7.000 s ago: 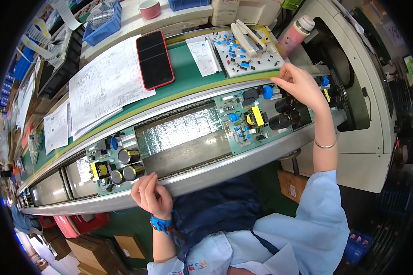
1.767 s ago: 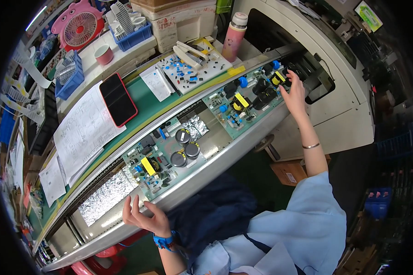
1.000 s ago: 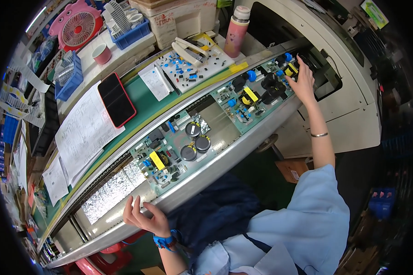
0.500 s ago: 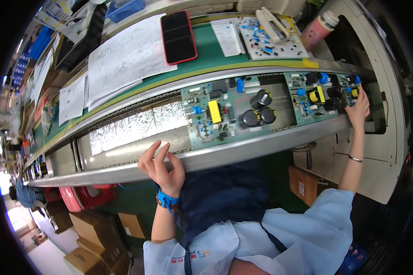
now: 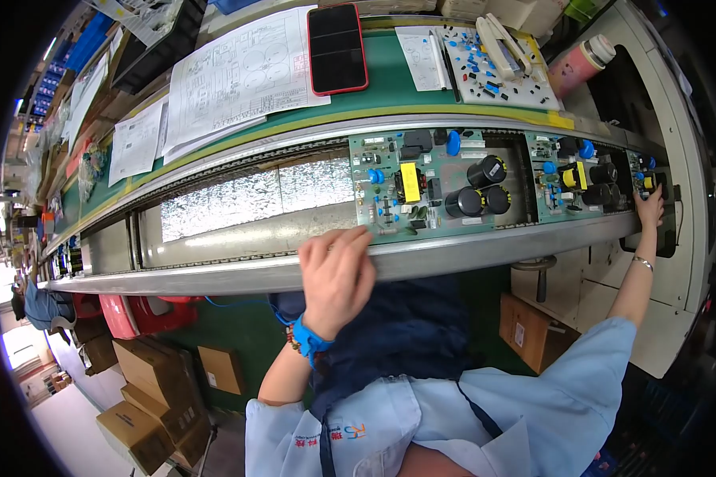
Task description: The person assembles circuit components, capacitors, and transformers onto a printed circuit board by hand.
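Note:
A green circuit board (image 5: 441,222) with yellow, blue and black parts lies in the conveyor track before me. My left hand (image 5: 338,278) is bent over the near rail, fingers curled together, with fingertips at this board's near left corner. Farther right on the track sits a second circuit board (image 5: 561,208). A third circuit board (image 5: 641,169), partly hidden, lies by the opening of a pale machine. My right hand (image 5: 649,210), arm stretched out, touches its near side with thumb and a finger apart.
The metal rail (image 5: 215,275) borders the track in front. Beyond it are printed sheets (image 5: 239,79), a red-edged phone (image 5: 338,49), a white board with loose components (image 5: 509,94) and a pink bottle (image 5: 578,65). The pale machine (image 5: 684,262) stands right; cardboard boxes (image 5: 147,429) are lower left.
My left hand has moved right along the rail to the nearest board's corner, its fingers curling in. My right hand and the third board have shifted right. The whole view has shifted too.

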A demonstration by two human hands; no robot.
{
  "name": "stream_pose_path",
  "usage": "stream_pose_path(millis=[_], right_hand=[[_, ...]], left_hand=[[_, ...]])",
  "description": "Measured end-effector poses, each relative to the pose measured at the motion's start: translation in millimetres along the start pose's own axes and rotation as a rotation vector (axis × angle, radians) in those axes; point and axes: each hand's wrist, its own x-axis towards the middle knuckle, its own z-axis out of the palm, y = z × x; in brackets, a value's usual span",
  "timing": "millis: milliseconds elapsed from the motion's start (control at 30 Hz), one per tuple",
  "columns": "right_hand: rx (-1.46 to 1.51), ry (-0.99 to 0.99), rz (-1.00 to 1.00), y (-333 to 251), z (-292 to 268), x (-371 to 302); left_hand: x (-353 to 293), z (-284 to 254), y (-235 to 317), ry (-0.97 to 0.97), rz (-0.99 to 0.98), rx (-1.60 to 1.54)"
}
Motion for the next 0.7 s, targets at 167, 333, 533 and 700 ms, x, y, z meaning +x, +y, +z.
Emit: stream_pose_path(millis=[167,333,533,700], right_hand=[[0.101,0.112,-0.101,-23.4,-22.2,-25.6],[0.429,0.353,-0.403,-63.4,-94.5,-90.5],[0.803,0.204,-0.567,-137.2,-160.3,-194.5],[0.994,-0.021,-0.659,-161.8,-171.3,-243.3]], left_hand=[[1.7,13.1,14.0,-0.109,0.02,-0.01],[5.6,21.9,15.2,-0.142,0.043,-0.018],[12.6,34.0,20.3,-0.169,0.058,0.037],[17.0,42.7,24.0,-0.141,0.065,0.051]])
